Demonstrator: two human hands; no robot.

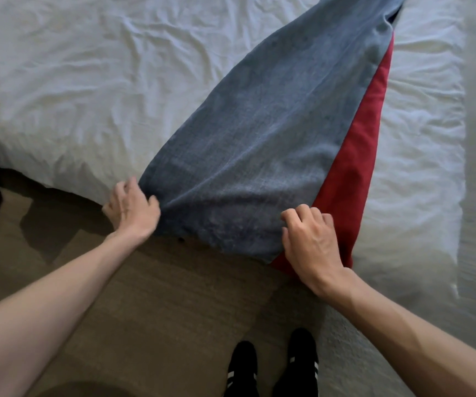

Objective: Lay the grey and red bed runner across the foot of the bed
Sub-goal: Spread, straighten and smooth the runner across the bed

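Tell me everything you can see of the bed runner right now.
The bed runner is a long woven-looking grey cloth with a smooth red band along its right edge. It lies diagonally on the wrinkled white duvet, bunched narrow at the far end and spread wide at the near end, which hangs over the bed's edge. The left hand grips its near left corner; the right hand pinches it where grey meets red.

Both hands [133,207] [310,239] forward, fingers curled.
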